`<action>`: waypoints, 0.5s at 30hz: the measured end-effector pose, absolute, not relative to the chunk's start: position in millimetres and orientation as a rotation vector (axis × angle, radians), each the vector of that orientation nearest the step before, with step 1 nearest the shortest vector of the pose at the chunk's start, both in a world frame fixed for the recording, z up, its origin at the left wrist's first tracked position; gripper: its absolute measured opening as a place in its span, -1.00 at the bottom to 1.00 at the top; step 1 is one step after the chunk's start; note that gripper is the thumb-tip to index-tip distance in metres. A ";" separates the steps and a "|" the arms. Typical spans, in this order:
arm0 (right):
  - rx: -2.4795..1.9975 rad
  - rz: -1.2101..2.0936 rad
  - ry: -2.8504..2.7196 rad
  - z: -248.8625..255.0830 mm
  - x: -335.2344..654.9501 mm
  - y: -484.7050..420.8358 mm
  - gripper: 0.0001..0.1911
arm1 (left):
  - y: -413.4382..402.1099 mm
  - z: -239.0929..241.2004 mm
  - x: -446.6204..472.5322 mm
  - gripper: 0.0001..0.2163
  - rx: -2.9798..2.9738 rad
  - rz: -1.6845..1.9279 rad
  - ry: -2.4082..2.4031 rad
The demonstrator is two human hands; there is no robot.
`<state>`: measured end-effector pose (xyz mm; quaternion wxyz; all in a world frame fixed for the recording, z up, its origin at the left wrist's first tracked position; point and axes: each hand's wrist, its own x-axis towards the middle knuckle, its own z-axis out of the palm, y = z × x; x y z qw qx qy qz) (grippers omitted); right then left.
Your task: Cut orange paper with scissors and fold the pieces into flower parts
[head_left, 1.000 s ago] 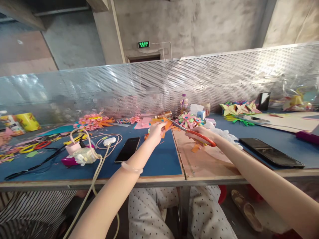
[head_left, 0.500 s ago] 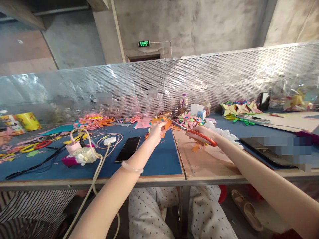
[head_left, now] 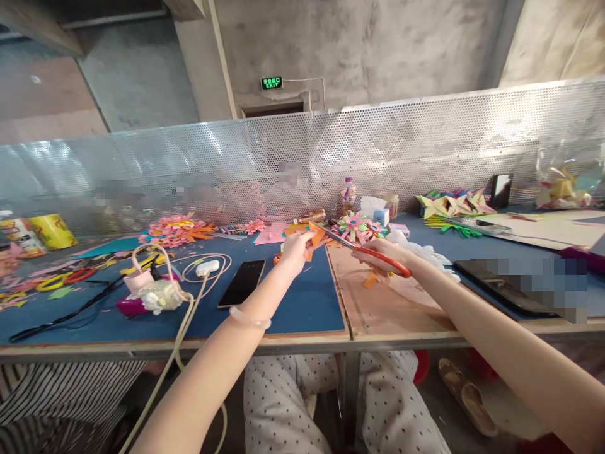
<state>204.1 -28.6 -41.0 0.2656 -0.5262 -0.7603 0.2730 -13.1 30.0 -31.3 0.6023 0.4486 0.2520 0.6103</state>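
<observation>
My left hand (head_left: 297,250) is closed on a piece of orange paper (head_left: 316,235), held above the blue mat (head_left: 302,302). My right hand (head_left: 384,255) grips red-handled scissors (head_left: 378,255); their blades point left and reach the orange paper's edge. Small orange scraps (head_left: 371,280) lie on the brown board (head_left: 382,309) below the scissors. A pale bangle sits on my left wrist.
A black phone (head_left: 242,284) lies left of my left arm, by white cables and a charger (head_left: 161,293). Paper flowers (head_left: 360,227), a bottle (head_left: 348,197) and folded paper shapes (head_left: 454,205) stand along the perforated metal divider (head_left: 425,145). A person in stripes sits at left.
</observation>
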 end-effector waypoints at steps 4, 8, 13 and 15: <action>-1.408 0.727 -2.065 -41.6 205.1 -28.2 -0.49 | 30.7 -32.1 -12.7 -0.88 1.029 1.407 0.567; -1.408 0.728 -2.067 -41.2 204.8 -29.1 -0.49 | 29.6 -31.8 -12.4 -0.89 1.016 1.419 0.592; -1.419 0.735 -2.062 -40.1 204.0 -30.5 -0.50 | 25.9 -29.4 -12.0 -0.88 0.985 1.409 0.598; -1.425 0.736 -2.064 -39.3 203.9 -31.1 -0.50 | 25.5 -29.2 -11.7 -0.87 0.971 1.407 0.600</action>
